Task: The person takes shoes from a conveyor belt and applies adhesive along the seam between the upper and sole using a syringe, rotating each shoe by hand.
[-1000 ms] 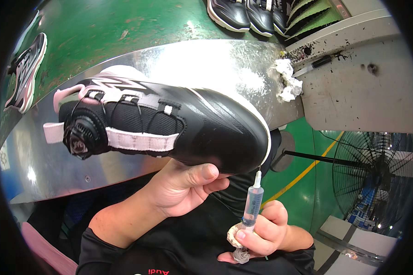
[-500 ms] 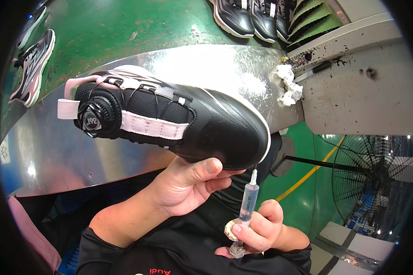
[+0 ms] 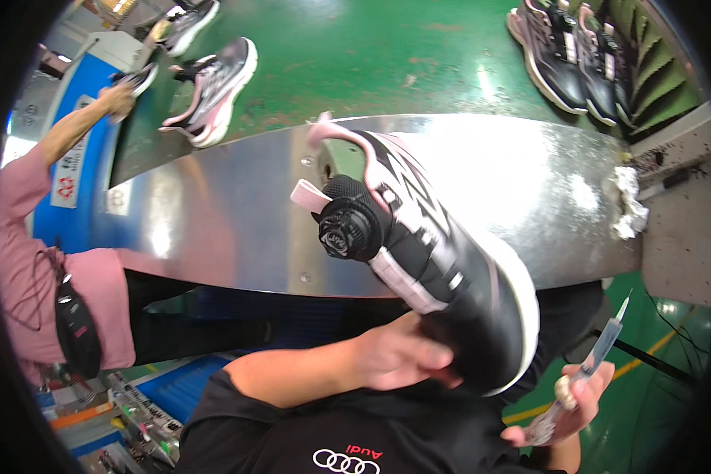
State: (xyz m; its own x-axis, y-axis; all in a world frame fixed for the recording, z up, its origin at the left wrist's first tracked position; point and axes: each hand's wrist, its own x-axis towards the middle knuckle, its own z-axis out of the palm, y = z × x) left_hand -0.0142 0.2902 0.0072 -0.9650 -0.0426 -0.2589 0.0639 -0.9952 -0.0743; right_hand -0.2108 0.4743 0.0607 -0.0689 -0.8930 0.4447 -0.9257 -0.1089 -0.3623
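Left fingers (image 3: 428,354) grip a shoe (image 3: 482,324), right fingers (image 3: 585,395) a syringe (image 3: 605,342); red lettering (image 3: 363,452) marks the shirt (image 3: 284,430).

Toe swung down from just past three o'clock to between four and five, a black-and-pink shoe (image 3: 444,265) turned in the left hand (image 3: 399,354) as the right hand (image 3: 583,403) drew the syringe (image 3: 606,340) clear, its needle (image 3: 626,299) tipping toward one o'clock. A co-worker's hand (image 3: 117,101) entered view at ten o'clock, on another shoe (image 3: 142,79).
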